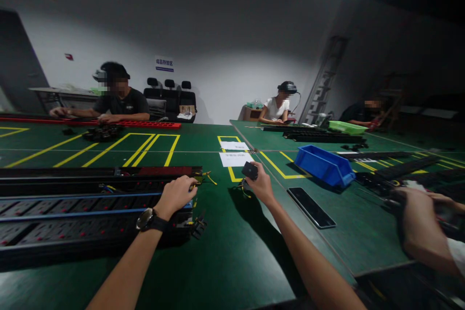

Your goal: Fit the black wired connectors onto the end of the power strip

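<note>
Your right hand (260, 184) is holding a black block (249, 170) over the bench (218, 242); your left hand (176, 197) is curling narrow fingers, contents unclear, at black strips (98, 206), loose wires (211, 178) seemingly demanding care.

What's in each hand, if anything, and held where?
Right hand: small black block, gripped at the side nearest the palm. Left hand: at the end of the black strips; can't tell if it grips anything.
</note>
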The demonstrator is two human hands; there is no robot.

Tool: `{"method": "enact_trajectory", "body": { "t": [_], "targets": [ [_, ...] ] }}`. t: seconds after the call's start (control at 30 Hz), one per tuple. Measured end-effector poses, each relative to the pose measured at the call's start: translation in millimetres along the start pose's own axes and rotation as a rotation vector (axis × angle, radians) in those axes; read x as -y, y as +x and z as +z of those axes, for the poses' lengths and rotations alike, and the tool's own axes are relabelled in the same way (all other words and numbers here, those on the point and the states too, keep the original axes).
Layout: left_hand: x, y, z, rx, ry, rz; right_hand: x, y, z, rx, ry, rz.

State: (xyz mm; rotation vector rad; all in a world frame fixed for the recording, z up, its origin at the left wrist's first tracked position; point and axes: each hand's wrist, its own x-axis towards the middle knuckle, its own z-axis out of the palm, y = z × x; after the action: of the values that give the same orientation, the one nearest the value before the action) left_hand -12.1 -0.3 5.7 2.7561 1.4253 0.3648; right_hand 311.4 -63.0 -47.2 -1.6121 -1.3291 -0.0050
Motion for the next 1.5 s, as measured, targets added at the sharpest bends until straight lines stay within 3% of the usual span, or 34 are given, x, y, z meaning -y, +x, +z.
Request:
{"method": "enact_trajectory", "body": {
  "t": [0.17, 0.37, 0.57, 0.73, 0.87, 1.03, 1.3, 1.4, 1.5],
  "targets": [
    [-0.9, -0.9, -2.1, 0.004, -0.011, 0.000, 3.9, -3.9, 0.2, 0.050, -0.181, -0.079],
    [-1.3, -1.6, -2.4, 0.011, -0.007, 0.003, 5.2, -4.4, -3.6, 0.002, -0.271, -0.072],
    [-0.3, -1.5, -1.5, 0.009, -0.014, 0.001, 3.3, -1.2, -5.7, -0.064, -0.079, 0.036],
    [0.5, -1.4, -1.5, 0.011, -0.015, 0.013, 11.2, -2.7, -0.3, -0.026, 0.015, 0.066],
    [0.9, -2.1, 1.6, -0.004, -0.024, 0.008, 27.2, -18.7, 19.2, 0.136, 0.075, -0.014],
    [0.8, -4.1, 5.7, -0.040, -0.021, 0.001, 52.9, -44.5, 59.7, 0.330, -0.019, -0.127],
    [1.6, -5.3, 8.1, -0.048, -0.025, 0.004, 79.5, -49.8, 112.1, 0.409, -0.023, -0.254],
    [1.6, -5.2, 7.5, -0.044, -0.038, 0.008, 82.8, -47.1, 120.7, 0.387, 0.086, -0.265],
    [0.6, -5.5, 5.7, -0.037, -0.040, 0.007, 86.4, -44.6, 122.6, 0.363, 0.193, -0.181]
  ]
}}
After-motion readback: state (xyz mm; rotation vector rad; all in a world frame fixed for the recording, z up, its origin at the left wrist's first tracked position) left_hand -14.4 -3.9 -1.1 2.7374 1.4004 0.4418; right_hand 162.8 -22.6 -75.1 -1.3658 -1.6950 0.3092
